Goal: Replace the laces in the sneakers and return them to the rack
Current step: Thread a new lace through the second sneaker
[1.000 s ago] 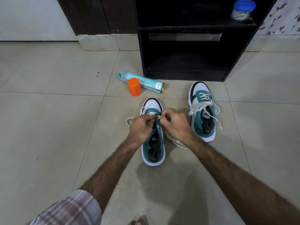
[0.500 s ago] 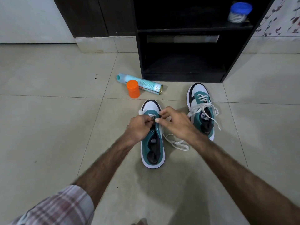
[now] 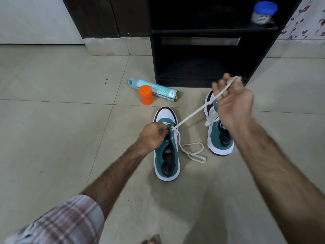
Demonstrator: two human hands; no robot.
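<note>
Two teal-and-white sneakers stand on the tiled floor in front of the dark rack, toes toward it. The near sneaker is only partly laced. The left hand rests on its forefoot with fingers curled, pinching at the lowest eyelets; whether it grips the lace or the upper itself is not clear from this angle. The right hand is raised above the far sneaker, fingers clenched round the white lace, which runs taut from the near sneaker's front eyelet up to that hand. The lace's other end lies in loose loops on the floor between the two sneakers. The far sneaker is laced. A spray can lies on its side left of the rack, an orange cap upright just in front of it. A blue-lidded jar sits on an upper shelf.
</note>
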